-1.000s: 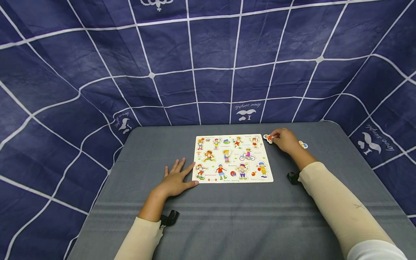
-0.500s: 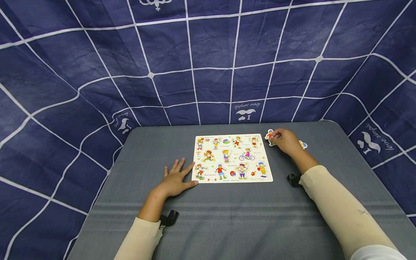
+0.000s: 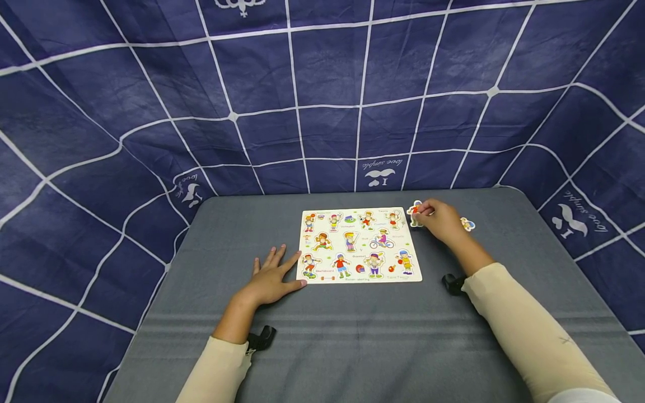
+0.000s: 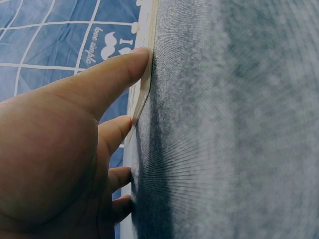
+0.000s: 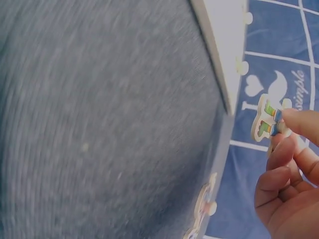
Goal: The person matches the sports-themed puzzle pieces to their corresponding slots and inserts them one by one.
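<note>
A white wooden puzzle board [image 3: 370, 250] printed with sports figures lies on the grey cloth. My left hand [image 3: 272, 282] rests spread on the cloth at the board's left side, thumb and index fingertip touching its edge. Just beyond the board's upper right corner, my right hand [image 3: 439, 219] pinches a child-figure puzzle piece [image 3: 415, 211] between thumb and fingers. Green shoes show on that piece [image 5: 264, 122] in the right wrist view, raised off the cloth; its middle is partly covered by the fingers. Another puzzle piece [image 3: 467, 224] lies on the cloth behind the right hand.
Small knobs [image 5: 242, 68] stand up from the board. A grey cloth [image 3: 353, 341] covers the table. Blue curtains [image 3: 327, 78] with white lines hang behind it and along both sides. A black wrist device [image 3: 262, 338] sits at the left cuff.
The pinched piece has turned from lying slanted to standing upright as seen from the head, shifting slightly beside the board's corner. My left hand has stayed in place.
</note>
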`<state>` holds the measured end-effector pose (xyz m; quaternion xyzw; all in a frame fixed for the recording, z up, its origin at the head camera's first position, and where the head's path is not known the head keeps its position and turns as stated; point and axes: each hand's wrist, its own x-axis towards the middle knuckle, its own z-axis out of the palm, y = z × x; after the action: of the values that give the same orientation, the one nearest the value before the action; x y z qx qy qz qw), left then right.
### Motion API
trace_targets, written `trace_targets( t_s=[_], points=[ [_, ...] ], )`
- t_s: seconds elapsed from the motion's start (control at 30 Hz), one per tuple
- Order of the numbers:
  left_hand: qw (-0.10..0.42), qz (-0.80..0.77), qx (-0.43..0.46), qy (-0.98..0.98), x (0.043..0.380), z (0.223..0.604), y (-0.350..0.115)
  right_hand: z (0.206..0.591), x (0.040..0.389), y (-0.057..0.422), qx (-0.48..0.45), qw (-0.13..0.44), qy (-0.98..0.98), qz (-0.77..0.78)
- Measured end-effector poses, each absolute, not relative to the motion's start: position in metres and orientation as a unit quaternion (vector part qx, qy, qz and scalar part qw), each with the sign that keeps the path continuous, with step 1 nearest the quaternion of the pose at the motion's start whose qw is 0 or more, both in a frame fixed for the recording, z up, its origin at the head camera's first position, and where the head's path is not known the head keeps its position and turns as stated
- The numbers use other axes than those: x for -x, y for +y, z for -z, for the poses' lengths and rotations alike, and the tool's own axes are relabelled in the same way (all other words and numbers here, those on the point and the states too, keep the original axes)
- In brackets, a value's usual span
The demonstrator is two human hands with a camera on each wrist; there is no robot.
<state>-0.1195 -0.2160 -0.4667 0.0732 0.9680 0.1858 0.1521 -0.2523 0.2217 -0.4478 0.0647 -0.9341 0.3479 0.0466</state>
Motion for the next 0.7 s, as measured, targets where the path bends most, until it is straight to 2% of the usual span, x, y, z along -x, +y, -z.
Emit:
trace_targets(
  t_s=[0.7],
  points=[
    [0.151, -0.181, -0.073, 0.969, 0.120, 0.468, -0.217, 0.439, 0.231, 0.188, -0.053, 0.016, -0.920, -0.388]
  ],
)
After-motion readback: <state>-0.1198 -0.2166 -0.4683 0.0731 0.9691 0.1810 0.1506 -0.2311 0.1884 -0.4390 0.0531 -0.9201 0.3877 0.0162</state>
